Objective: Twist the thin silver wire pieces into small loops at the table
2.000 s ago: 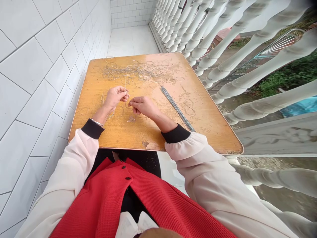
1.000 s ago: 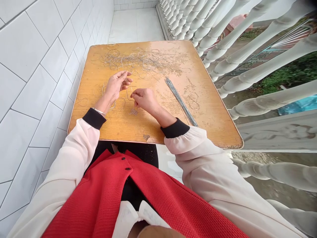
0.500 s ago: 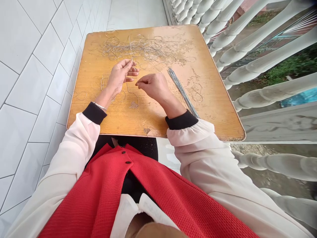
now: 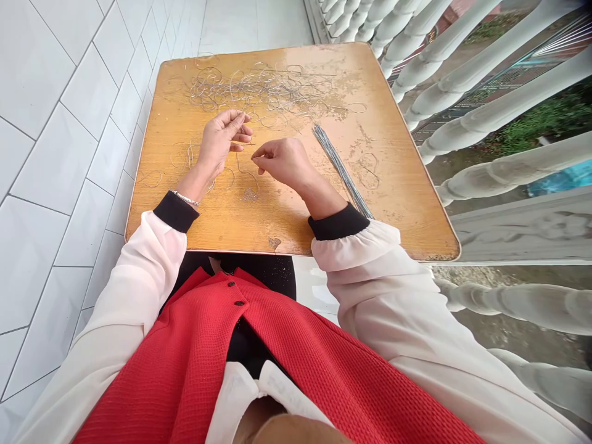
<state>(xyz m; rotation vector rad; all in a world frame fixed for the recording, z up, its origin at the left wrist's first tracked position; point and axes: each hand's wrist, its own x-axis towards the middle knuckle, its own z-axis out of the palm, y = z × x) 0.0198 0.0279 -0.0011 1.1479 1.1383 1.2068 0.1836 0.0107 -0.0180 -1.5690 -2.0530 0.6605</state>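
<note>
My left hand (image 4: 224,137) is raised over the table, thumb and index finger pinched together on a thin wire that barely shows at this moment. Its other fingers are loosely curled. Close beside it, slightly lower and to the right, my right hand (image 4: 284,159) has its thumb and fingertips pinched on what looks like the same thin wire. The gap between the hands is small. Beyond them lies a loose tangle of thin curled wires (image 4: 259,89). A bundle of straight grey wires (image 4: 341,169) rests right of my right hand.
The worn wooden table (image 4: 407,228) has chipped patches. Stray wire pieces (image 4: 189,154) lie left of my left hand, and a curled wire (image 4: 370,172) lies at right. A tiled wall (image 4: 65,154) runs along the left, a white baluster railing (image 4: 462,142) along the right.
The wire that stuck up above my left fingertips no longer shows clearly. Both hands have shifted slightly left, staying close together. The bundle and tangle lie as before.
</note>
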